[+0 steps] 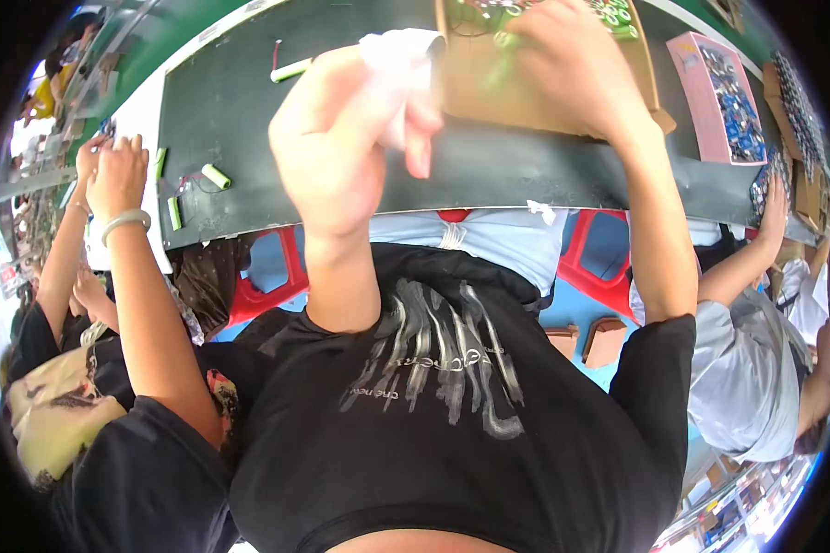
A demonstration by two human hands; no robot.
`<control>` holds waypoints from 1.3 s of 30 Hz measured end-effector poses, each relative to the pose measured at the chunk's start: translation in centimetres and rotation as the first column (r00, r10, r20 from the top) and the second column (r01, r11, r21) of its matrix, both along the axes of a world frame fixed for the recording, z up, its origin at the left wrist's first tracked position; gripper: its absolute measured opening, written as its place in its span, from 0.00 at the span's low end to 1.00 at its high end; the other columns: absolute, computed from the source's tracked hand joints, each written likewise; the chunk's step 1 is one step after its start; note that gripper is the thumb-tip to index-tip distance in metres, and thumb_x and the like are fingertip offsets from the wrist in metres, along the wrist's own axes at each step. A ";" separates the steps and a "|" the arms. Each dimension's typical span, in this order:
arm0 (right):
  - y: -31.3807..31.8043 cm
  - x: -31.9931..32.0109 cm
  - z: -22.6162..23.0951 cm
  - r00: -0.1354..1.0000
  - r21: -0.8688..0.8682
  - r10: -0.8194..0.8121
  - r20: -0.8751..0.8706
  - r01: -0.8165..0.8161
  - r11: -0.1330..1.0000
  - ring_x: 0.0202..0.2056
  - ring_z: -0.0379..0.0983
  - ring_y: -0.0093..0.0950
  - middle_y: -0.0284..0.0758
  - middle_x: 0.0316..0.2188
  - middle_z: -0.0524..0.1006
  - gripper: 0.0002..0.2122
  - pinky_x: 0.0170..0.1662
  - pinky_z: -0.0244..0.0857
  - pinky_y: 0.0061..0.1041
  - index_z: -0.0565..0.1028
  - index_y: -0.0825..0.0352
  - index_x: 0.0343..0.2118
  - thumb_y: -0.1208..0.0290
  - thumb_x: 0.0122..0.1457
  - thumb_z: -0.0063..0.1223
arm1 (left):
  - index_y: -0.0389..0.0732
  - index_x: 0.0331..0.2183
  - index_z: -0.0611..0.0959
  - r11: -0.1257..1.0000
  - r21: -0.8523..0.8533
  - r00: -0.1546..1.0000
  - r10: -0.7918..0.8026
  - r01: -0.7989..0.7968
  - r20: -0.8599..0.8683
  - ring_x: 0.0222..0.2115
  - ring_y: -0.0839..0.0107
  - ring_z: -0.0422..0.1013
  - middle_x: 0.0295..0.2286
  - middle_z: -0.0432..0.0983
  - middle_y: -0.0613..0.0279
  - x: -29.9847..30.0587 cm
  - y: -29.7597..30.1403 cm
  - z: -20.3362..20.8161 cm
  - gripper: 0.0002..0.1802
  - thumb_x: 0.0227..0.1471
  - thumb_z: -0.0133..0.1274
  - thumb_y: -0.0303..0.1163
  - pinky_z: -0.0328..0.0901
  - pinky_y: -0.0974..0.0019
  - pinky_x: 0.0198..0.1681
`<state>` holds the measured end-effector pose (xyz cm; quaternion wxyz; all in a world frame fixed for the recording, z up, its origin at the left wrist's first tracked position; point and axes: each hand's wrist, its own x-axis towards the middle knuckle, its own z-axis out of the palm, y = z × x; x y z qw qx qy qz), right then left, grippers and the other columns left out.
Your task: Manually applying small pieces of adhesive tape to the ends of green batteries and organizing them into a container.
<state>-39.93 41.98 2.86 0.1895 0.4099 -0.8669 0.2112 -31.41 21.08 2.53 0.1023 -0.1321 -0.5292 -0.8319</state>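
My left hand (327,138) is raised over the near edge of the dark worktop. Its fingers are closed around a crumpled white wad (398,69) that looks like cloth or tissue. My right hand (576,69) reaches over a cardboard box (489,106) and is smeared by motion. A blurred green cylindrical battery (500,64) shows at its fingertips and seems to be pinched there. Several more green batteries (618,20) lie in the far part of the box.
Loose green batteries, one with thin wires (216,176), lie on the worktop (235,111) at left. A pink box (701,101) of small blue parts stands at right. Co-workers' arms (152,304) are close on the left and right (742,267). Red stools (281,272) show under the table.
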 end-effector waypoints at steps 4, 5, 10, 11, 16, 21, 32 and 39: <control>-1.0 0.9 2.7 0.970 -0.270 -0.114 0.214 0.171 0.948 0.29 0.70 0.33 0.39 0.26 0.72 0.09 0.33 0.63 0.27 0.71 0.70 0.29 0.74 0.45 0.56 | 0.31 0.36 0.77 0.997 -0.063 0.995 0.057 -0.052 0.078 0.12 0.74 0.68 0.20 0.75 0.55 0.0 0.6 -0.2 0.09 0.52 0.48 0.24 0.61 0.75 0.15; -0.4 0.2 2.5 0.960 -0.230 -0.145 0.239 0.201 0.952 0.27 0.69 0.32 0.39 0.24 0.71 0.09 0.32 0.63 0.26 0.71 0.70 0.29 0.74 0.44 0.57 | 0.32 0.36 0.77 0.997 -0.068 0.996 0.045 -0.039 0.078 0.12 0.75 0.68 0.20 0.75 0.56 -0.3 0.8 -0.3 0.09 0.53 0.48 0.25 0.61 0.75 0.15; 1.4 -0.1 3.8 0.863 -0.490 -0.097 0.495 0.369 0.790 0.25 0.63 0.14 0.26 0.20 0.68 0.09 0.28 0.58 0.16 0.69 0.67 0.26 0.78 0.43 0.60 | 0.32 0.37 0.77 0.998 -0.045 0.997 0.037 -0.034 0.066 0.12 0.76 0.68 0.20 0.75 0.57 -0.2 1.0 0.1 0.10 0.53 0.49 0.27 0.61 0.75 0.16; 1.3 -0.2 3.6 0.828 -0.528 -0.012 0.561 0.368 0.766 0.23 0.68 0.23 0.31 0.20 0.71 0.05 0.28 0.62 0.22 0.72 0.68 0.26 0.76 0.46 0.56 | 0.33 0.37 0.77 0.997 -0.065 0.994 0.037 -0.030 0.104 0.12 0.76 0.68 0.21 0.75 0.57 -0.3 1.1 0.2 0.10 0.53 0.49 0.28 0.61 0.75 0.16; -0.2 3.5 1.4 0.632 -0.664 0.447 0.633 0.147 0.733 0.29 0.69 0.20 0.32 0.28 0.72 0.07 0.34 0.63 0.20 0.67 0.69 0.35 0.80 0.53 0.50 | 0.28 0.41 0.74 0.981 -0.173 0.986 -0.066 0.092 0.152 0.13 0.71 0.67 0.24 0.75 0.48 0.6 0.5 0.3 0.13 0.54 0.43 0.22 0.64 0.70 0.18; -0.9 6.7 1.6 0.906 -0.322 0.102 0.410 0.039 0.946 0.30 0.72 0.28 0.36 0.27 0.74 0.12 0.35 0.65 0.22 0.67 0.69 0.37 0.77 0.49 0.56 | 0.29 0.42 0.72 0.988 -0.128 0.997 -0.081 0.082 0.013 0.16 0.71 0.69 0.29 0.75 0.48 1.1 3.0 -0.4 0.14 0.52 0.47 0.22 0.64 0.71 0.19; -0.1 8.6 0.4 0.786 -0.457 0.245 0.567 0.052 0.888 0.29 0.74 0.29 0.41 0.29 0.76 0.09 0.33 0.66 0.23 0.71 0.73 0.34 0.76 0.51 0.53 | 0.32 0.36 0.72 0.997 0.017 0.996 0.073 -0.074 0.059 0.18 0.72 0.70 0.26 0.74 0.50 1.9 4.0 -0.9 0.12 0.46 0.52 0.16 0.65 0.76 0.16; -0.1 7.4 -2.9 0.646 -0.751 0.388 0.657 0.519 0.408 0.33 0.73 0.26 0.40 0.37 0.73 0.06 0.38 0.68 0.23 0.68 0.74 0.37 0.77 0.59 0.44 | 0.35 0.25 0.82 0.872 -0.485 0.863 -0.192 -0.069 -0.468 0.14 0.70 0.70 0.19 0.76 0.57 1.9 3.2 0.2 0.06 0.37 0.56 0.20 0.64 0.70 0.18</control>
